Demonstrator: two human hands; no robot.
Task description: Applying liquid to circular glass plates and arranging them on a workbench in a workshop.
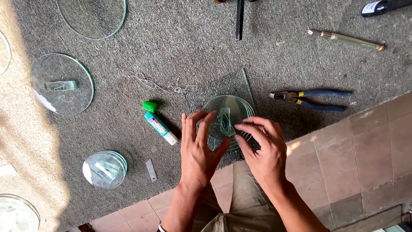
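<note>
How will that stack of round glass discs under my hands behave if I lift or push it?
The stack of round glass discs looks stiff and fragile. Smooth faces probably let discs slide apart. On the grey carpet it likely drags rather than glides. Thin greenish edges could be sharp.

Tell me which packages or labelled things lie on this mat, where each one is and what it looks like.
Glue tube: left of the left hand, lying slantwise; slim, white and teal with a printed label.
Green cap: just above the tube's end, off it; small, round.
Dark bottle: top right corner, lying down; black with a white label, partly cut off.
No signs or screens in view.
</note>
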